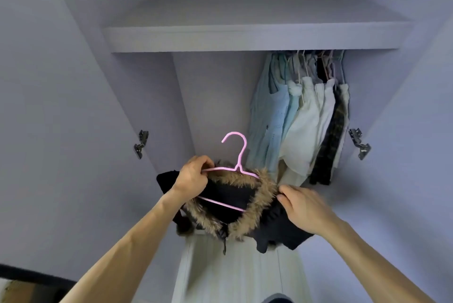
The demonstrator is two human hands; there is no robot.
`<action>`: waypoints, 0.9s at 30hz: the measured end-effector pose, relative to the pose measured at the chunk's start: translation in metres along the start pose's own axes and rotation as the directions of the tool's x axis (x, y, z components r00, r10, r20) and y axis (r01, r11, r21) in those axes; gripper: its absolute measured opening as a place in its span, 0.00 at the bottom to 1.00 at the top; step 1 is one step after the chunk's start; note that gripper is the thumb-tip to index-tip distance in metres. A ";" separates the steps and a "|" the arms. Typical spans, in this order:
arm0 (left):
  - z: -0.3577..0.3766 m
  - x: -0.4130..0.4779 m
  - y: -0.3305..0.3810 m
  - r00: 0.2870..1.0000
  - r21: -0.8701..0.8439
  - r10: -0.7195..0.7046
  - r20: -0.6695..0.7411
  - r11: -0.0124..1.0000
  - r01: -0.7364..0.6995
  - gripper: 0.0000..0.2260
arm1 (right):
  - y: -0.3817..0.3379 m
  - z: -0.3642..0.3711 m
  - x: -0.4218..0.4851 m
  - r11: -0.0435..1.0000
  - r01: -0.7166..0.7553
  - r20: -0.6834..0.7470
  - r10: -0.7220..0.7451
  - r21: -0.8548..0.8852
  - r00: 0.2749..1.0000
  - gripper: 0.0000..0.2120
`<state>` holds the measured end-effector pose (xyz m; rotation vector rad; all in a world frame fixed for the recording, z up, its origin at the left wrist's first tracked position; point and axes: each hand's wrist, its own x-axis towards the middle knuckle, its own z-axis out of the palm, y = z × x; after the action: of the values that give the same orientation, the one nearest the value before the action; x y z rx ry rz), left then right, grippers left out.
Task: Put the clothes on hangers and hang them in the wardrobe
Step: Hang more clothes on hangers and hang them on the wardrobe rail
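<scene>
Left grip (193, 176): fingers were curled round the left arm of the pink hanger (237, 167), pinching it where the jacket cloth met it, apparently to steady the frame while the garment was worked on.
Right grip: the right grip (304, 209) was closed on the jacket's right edge just beside the fur trim (266, 194), apparently to draw that shoulder over the hanger's right arm.
Jacket: the black jacket (230, 192) was held up in the air in front of the open wardrobe, between both hands. Its fur-edged opening ringed the hanger's lower bar, and the rest of it sagged below.
Hanger: its hook stood free and upright above the collar.
Wardrobe: the hung clothes (301, 118) were bunched at the right under the shelf (245, 38). The rail itself was hidden behind the shelf.
Step in hand: seating the jacket on the hanger, probably about half done, since only the left side looked settled.
Next move: it likely called for lifting the hook up to the rail, left of the bunch.
Risk: the heavy, lopsided jacket could slide off the thin arm.
</scene>
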<state>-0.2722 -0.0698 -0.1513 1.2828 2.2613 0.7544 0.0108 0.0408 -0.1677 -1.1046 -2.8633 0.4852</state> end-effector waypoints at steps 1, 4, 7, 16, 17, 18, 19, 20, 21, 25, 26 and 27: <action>-0.001 0.004 0.001 1.000 -0.014 0.007 0.004 1.000 -0.007 0.15 | -0.005 0.001 0.000 1.000 -0.008 -0.013 0.009 0.029 1.000 0.10; -0.014 0.017 0.005 0.999 -0.051 0.011 0.034 0.999 -0.010 0.15 | -0.013 0.000 0.004 0.994 -0.041 -0.059 0.047 0.097 0.997 0.09; -0.039 0.042 0.013 0.996 -0.023 0.076 -0.046 0.997 -0.077 0.19 | -0.019 -0.007 0.023 0.984 -0.065 -0.080 0.080 0.168 0.994 0.08; -0.144 0.129 0.093 0.657 0.628 0.584 -0.476 0.749 -0.211 0.33 | -0.039 -0.038 0.116 0.916 -0.197 -0.018 0.217 0.349 0.976 0.13; -0.152 0.140 0.102 0.660 0.661 0.591 -0.465 0.727 -0.186 0.33 | -0.039 -0.044 0.130 0.909 -0.205 -0.028 0.231 0.364 0.973 0.13; -0.157 0.150 0.107 0.676 0.678 0.584 -0.450 0.715 -0.167 0.32 | -0.038 -0.050 0.143 0.901 -0.214 -0.040 0.246 0.378 0.968 0.13; -0.159 0.160 0.111 0.701 0.682 0.564 -0.436 0.716 -0.152 0.31 | -0.037 -0.057 0.156 0.890 -0.221 -0.054 0.263 0.398 0.963 0.12; -0.160 0.169 0.112 0.724 0.668 0.539 -0.431 0.730 -0.146 0.29 | -0.036 -0.064 0.168 0.874 -0.225 -0.069 0.280 0.430 0.957 0.11; -0.159 0.176 0.112 0.735 0.645 0.515 -0.441 0.751 -0.140 0.28 | -0.035 -0.070 0.180 0.857 -0.221 -0.089 0.294 0.466 0.952 0.10; -0.143 0.197 0.106 0.650 0.592 0.513 -0.560 0.797 -0.119 0.27 | -0.029 -0.096 0.223 0.775 -0.206 -0.140 0.354 0.598 0.924 0.09; -0.140 0.202 0.104 0.618 0.589 0.525 -0.585 0.799 -0.121 0.27 | -0.027 -0.102 0.232 0.760 -0.200 -0.149 0.364 0.618 0.919 0.11; -0.138 0.207 0.103 0.584 0.590 0.539 -0.608 0.798 -0.123 0.27 | -0.026 -0.107 0.241 0.751 -0.197 -0.159 0.373 0.630 0.914 0.14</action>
<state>-0.3894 0.1202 -0.0009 1.9847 3.0650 1.0425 -0.1710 0.2115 -0.0774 -1.3380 -2.0490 1.0721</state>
